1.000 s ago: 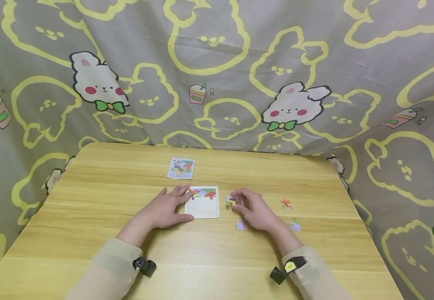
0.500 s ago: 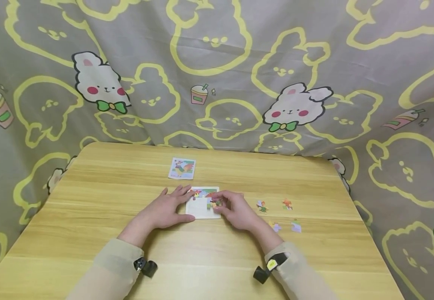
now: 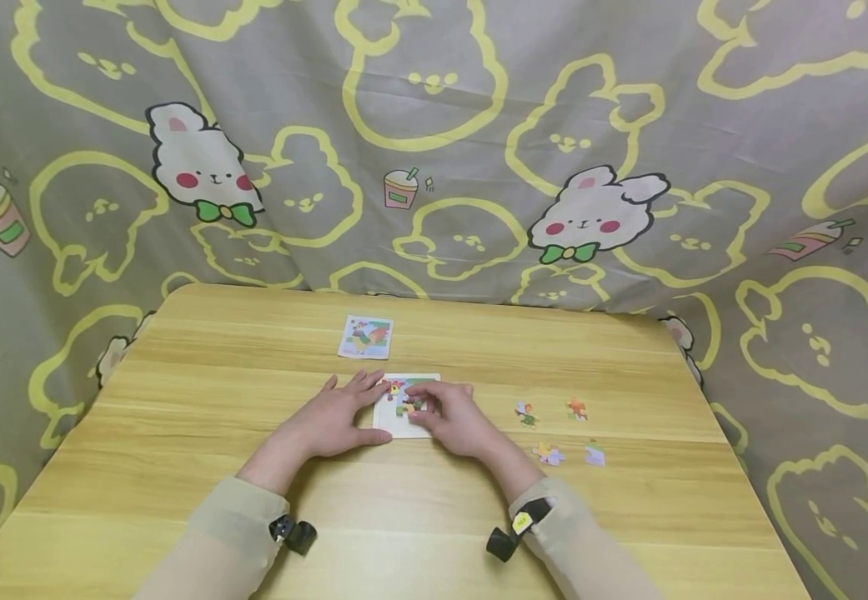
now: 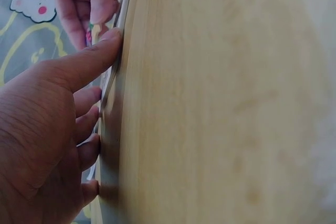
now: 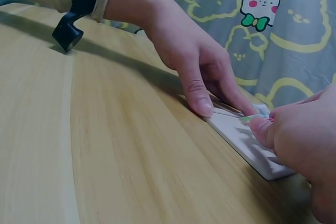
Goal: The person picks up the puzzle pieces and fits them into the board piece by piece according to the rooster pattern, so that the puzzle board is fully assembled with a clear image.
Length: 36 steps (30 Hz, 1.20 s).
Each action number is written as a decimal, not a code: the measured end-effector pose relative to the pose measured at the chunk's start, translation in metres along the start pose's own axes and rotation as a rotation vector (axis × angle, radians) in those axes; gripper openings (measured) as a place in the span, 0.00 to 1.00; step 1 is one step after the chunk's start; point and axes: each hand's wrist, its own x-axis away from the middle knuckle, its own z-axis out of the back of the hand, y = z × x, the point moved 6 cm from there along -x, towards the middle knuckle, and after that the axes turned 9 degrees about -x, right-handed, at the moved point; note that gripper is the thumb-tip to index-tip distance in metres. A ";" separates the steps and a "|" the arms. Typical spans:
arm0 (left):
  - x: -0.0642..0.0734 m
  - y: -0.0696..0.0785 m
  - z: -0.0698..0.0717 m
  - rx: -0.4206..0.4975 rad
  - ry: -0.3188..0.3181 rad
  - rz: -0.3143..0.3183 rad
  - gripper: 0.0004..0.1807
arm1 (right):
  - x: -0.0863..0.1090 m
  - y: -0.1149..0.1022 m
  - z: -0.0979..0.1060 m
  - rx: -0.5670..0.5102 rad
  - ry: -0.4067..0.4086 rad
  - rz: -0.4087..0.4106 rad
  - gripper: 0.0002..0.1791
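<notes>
A white puzzle tray (image 3: 396, 428) lies on the table, with a strip of colourful pieces fitted along its far side. My left hand (image 3: 338, 417) rests at the tray's left edge, fingers extended and thumb at the near corner. Over the tray, my right hand (image 3: 458, 421) pinches a jigsaw puzzle piece (image 3: 407, 407) between thumb and fingers. In the right wrist view the piece (image 5: 247, 119) is tilted close above the tray (image 5: 252, 150), partly hidden by the thumb. The left wrist view shows the left thumb (image 4: 107, 45) against the tray's edge.
Several loose puzzle pieces lie to the right: a green and orange one (image 3: 526, 412), an orange one (image 3: 577, 408), an orange and lilac one (image 3: 549, 453) and a lilac one (image 3: 594, 454). A rooster picture card (image 3: 366, 337) lies beyond the tray. A patterned curtain (image 3: 449, 150) hangs behind the table.
My right hand has carried the puzzle piece leftward from beside the tray to over its middle, uncovering loose pieces on the right. The left hand has stayed at the tray's edge.
</notes>
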 end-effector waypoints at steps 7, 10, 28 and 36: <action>0.000 0.001 0.000 -0.001 0.001 0.003 0.49 | -0.007 -0.001 -0.006 0.039 0.010 0.019 0.19; 0.000 0.001 -0.001 -0.004 -0.001 0.005 0.49 | -0.009 -0.002 -0.009 0.066 0.007 0.027 0.19; 0.000 0.001 -0.002 -0.032 0.024 -0.020 0.49 | -0.013 -0.006 -0.018 0.273 -0.006 0.034 0.21; 0.005 0.005 0.000 -0.078 0.039 -0.047 0.48 | -0.012 -0.007 -0.017 0.280 -0.013 0.030 0.17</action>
